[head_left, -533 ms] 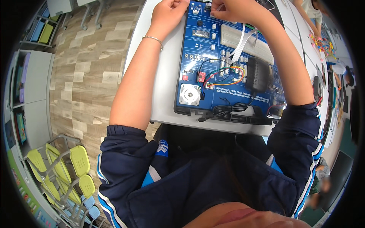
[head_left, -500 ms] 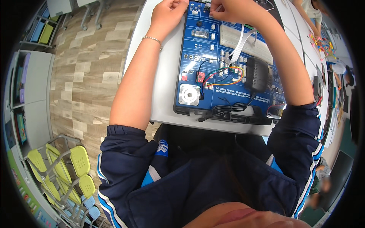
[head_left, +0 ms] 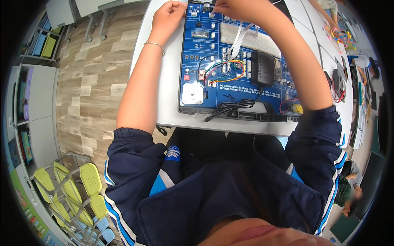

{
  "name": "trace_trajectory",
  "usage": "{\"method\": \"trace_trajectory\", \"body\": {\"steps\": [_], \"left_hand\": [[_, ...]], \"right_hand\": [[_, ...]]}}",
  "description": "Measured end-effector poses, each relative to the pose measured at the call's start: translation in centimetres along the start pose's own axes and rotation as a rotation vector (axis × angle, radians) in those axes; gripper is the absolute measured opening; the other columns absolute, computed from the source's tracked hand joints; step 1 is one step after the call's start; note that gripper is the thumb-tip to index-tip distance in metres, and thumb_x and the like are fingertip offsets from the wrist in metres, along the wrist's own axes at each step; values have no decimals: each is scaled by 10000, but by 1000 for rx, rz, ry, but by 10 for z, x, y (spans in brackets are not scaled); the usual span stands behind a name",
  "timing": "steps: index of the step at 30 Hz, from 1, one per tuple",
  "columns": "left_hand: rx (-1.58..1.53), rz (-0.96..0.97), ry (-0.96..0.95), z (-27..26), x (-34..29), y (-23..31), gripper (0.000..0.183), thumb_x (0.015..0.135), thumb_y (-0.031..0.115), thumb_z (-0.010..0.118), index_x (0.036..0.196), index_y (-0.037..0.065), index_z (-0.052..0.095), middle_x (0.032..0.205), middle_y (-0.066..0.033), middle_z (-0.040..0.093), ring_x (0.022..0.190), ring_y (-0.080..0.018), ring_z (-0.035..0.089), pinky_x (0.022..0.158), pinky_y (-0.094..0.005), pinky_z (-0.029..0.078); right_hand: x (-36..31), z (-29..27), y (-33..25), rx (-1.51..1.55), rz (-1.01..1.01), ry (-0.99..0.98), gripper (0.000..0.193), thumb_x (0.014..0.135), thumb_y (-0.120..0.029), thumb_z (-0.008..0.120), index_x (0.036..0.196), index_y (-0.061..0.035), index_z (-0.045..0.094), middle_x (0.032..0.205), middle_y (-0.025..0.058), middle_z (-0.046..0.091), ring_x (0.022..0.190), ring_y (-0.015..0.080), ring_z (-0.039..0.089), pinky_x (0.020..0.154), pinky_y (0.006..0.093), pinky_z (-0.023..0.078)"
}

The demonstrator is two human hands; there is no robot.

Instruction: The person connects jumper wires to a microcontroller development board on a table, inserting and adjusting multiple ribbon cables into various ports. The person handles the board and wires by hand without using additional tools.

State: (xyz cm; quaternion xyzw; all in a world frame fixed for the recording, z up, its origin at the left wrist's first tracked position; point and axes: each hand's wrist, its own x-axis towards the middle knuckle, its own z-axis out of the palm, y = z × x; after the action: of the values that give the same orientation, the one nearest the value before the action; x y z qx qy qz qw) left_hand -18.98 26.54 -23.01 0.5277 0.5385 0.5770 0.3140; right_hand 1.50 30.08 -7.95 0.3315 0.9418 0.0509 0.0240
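Observation:
A blue microcontroller development board (head_left: pixel 197 53) lies on the white table in front of me, full of small modules and connectors. My left hand (head_left: pixel 169 19) is at its far left edge with the fingers curled; whether they grip the rim is hidden. Over the far part of the board, my right hand (head_left: pixel 242 10) has its fingers drawn together beside a small black module (head_left: pixel 208 8). What those fingertips hold cannot be made out. Nearer me on the board are a white breadboard (head_left: pixel 246 39), a black power adapter (head_left: pixel 262 69), coloured jumper wires (head_left: pixel 238 61) and a square stepper motor (head_left: pixel 192 95).
The adapter's coiled black cable (head_left: pixel 236 106) reaches the board's front edge. To the right, colourful sticks (head_left: pixel 340 37) and another device (head_left: pixel 339 82) lie on the table. Other people are at the right. Stacked green chairs (head_left: pixel 74 188) and a grey cabinet (head_left: pixel 43 90) stand left.
The board, table and both my hands appear shifted up and left in the view. My hands keep nearly the same places relative to the board.

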Motion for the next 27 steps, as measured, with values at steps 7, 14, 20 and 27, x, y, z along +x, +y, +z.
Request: {"method": "trace_trajectory", "body": {"steps": [7,14,20,27], "left_hand": [[-2,35,32,-3,-4,-1,282,925,293,670,1009,25,692,860,-7,687,798,-83,606,755,-228,481],[-78,-39,9,1,-3,-3,207,975,230,590,928,34,635,802,-21,654,717,-86,590,629,-230,466],[-75,-104,-14,0,-5,7,205,981,220,577,938,28,632,812,-21,656,730,-91,594,647,-231,473],[-119,-132,9,3,-12,18,191,985,203,567,950,26,631,832,-16,656,743,-83,593,650,-224,471]], "right_hand": [[-79,-32,-5,88,22,368,155,807,-157,701,777,-6,720,719,171,673,640,324,643,645,406,526],[-79,-15,16,420,152,254,158,857,-131,705,810,19,688,620,138,619,527,197,545,539,324,439],[-64,-12,10,319,-14,508,167,861,-146,728,840,12,679,585,106,585,513,156,515,516,301,412],[-67,-31,1,436,52,378,257,937,-208,685,787,-1,657,538,-9,522,452,44,379,421,232,258]]}}
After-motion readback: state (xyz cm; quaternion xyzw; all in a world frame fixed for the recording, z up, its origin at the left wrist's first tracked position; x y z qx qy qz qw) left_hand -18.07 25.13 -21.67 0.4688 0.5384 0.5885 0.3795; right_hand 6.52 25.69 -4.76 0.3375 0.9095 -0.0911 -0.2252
